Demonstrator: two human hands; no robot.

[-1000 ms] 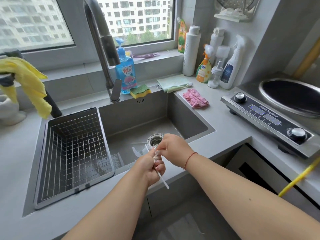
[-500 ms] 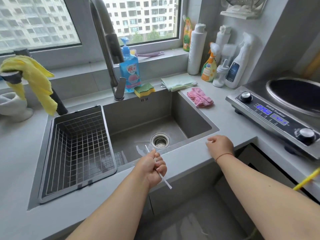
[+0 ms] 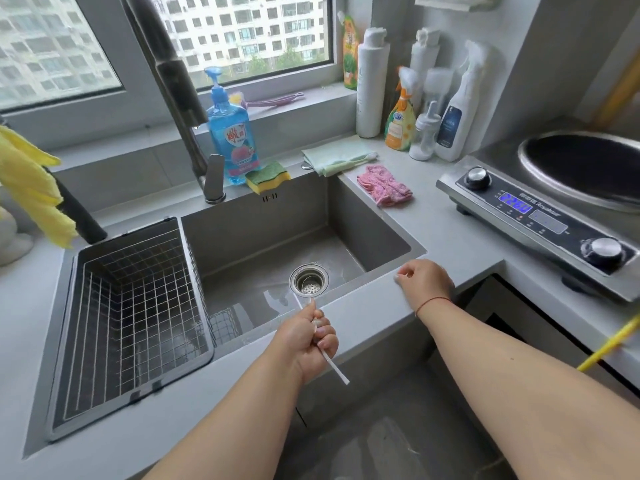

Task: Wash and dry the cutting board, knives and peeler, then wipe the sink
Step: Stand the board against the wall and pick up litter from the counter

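Over the sink (image 3: 367,216), our left hand (image 3: 304,341) grips a thin white stick (image 3: 334,367); right hand's (image 3: 424,284) fingers rest curled on the counter (image 3: 450,244); wiping seems left.

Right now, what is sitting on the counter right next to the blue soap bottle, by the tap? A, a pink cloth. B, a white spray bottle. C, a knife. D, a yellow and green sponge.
D: the yellow and green sponge lies at the sink's back rim, right beside the blue soap bottle.
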